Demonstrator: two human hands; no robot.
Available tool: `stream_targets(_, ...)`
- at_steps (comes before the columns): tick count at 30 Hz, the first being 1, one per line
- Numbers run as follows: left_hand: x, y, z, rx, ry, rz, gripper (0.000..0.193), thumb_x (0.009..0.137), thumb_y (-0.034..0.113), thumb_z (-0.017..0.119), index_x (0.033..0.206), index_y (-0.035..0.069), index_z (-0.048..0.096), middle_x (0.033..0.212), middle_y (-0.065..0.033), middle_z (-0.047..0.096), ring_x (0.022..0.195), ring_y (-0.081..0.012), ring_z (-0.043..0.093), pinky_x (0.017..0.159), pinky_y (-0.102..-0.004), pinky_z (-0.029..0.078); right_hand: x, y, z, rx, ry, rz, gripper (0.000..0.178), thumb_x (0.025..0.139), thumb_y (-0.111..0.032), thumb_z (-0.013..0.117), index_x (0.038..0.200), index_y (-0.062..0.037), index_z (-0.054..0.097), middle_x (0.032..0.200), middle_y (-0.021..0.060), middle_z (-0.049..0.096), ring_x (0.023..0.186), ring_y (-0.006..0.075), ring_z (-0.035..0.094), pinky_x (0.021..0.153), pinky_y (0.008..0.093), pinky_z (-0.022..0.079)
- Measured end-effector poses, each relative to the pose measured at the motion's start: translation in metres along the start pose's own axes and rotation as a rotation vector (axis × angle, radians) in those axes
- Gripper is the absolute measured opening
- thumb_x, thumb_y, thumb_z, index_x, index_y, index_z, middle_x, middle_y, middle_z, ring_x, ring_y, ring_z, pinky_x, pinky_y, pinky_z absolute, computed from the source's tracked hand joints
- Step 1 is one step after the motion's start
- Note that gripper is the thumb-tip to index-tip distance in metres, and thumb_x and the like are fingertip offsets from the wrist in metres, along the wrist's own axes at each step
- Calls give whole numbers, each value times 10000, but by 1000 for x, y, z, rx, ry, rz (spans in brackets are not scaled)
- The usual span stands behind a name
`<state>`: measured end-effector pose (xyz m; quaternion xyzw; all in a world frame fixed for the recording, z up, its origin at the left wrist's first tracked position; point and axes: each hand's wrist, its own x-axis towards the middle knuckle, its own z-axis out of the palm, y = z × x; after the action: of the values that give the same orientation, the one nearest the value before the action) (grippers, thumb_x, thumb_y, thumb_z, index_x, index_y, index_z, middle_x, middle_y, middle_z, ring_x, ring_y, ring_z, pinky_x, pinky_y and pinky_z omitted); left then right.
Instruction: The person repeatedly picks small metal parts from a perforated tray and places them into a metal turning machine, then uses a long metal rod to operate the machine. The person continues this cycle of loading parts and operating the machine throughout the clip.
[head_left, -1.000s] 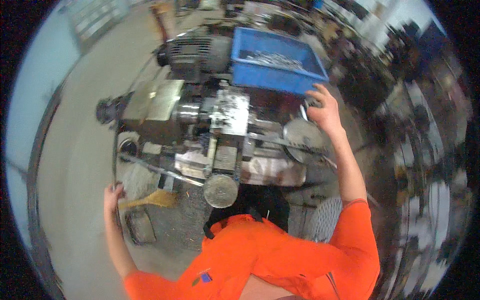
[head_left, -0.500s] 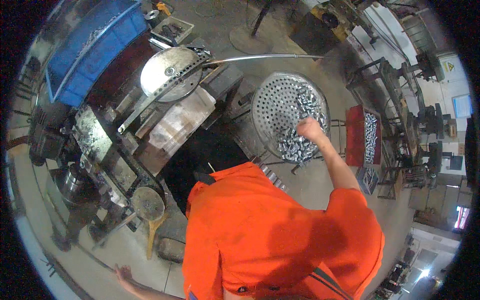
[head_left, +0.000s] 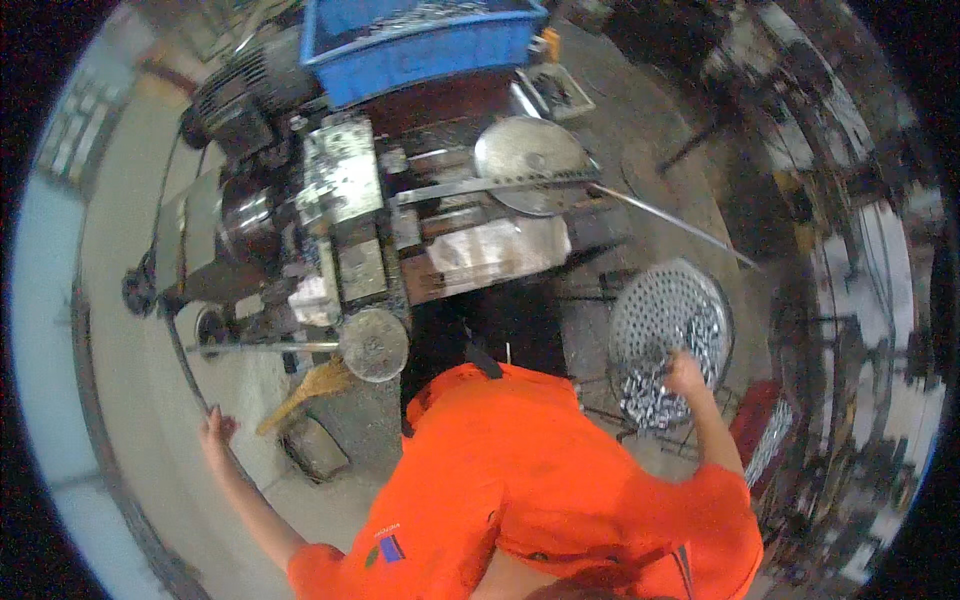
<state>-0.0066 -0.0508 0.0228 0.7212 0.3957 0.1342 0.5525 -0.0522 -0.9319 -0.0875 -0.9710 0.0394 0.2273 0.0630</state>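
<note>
My right hand [head_left: 685, 373] is closed, its fingertips down at a heap of small shiny metal cylinders [head_left: 650, 398]. These pieces lie in a round, perforated metal pan [head_left: 640, 325] at my right. What the fingers hold, if anything, is hidden. My left hand [head_left: 217, 432] is held out at the far left, slightly blurred, with fingers apart and nothing visible in it. Nearest to that hand are a metal bar handle [head_left: 270, 347] on the machine and a straw brush [head_left: 305, 392].
Ahead stands a machine with a round metal disc [head_left: 530, 160], a perforated flat bar and a long rod [head_left: 675, 222] jutting right. Behind it sits a blue bin [head_left: 430, 55] holding metal pieces. A red container [head_left: 755, 418] with more pieces stands right of the pan.
The view has turned left, so the machine and pan appear farther right. My left hand has come up and forward, toward the bar handle. My right hand stays at the metal pieces.
</note>
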Motion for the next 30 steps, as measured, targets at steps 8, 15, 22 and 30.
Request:
stream_targets(8, -4, 3, -6, 1, -91, 28, 429, 763, 295, 621, 994, -50, 517, 695, -94, 540, 616, -168, 555, 574, -292, 487, -5, -8, 8, 107, 234, -58, 434, 527, -98, 629, 945, 8, 579, 945, 184, 586, 926, 320, 544, 832, 368, 429)
stream_targets(15, 2, -5, -8, -43, -103, 43, 385, 776, 259, 605, 992, -48, 520, 698, -93, 539, 575, -171, 560, 556, -289, 493, 22, -17, 17, -59, 117, 287, 207, 539, -169, 611, 679, -16, 622, 710, 180, 613, 675, 316, 603, 646, 360, 494)
stream_targets(22, -4, -2, -11, -44, -111, 58, 382, 771, 284, 621, 974, -28, 533, 670, -78, 564, 566, -146, 567, 547, -279, 502, 41, -73, -81, 854, 135, 119, 261, 696, -157, 529, 824, 52, 619, 777, 193, 610, 644, 273, 595, 610, 356, 497)
stream_targets(30, -5, 11, -5, 33, -100, 127, 321, 760, 231, 614, 941, -25, 543, 690, -95, 572, 583, -168, 568, 551, -283, 481, 125, -291, -240, 943, 275, -535, 174, 710, -50, 512, 746, 5, 673, 931, 139, 618, 848, 239, 584, 800, 308, 440)
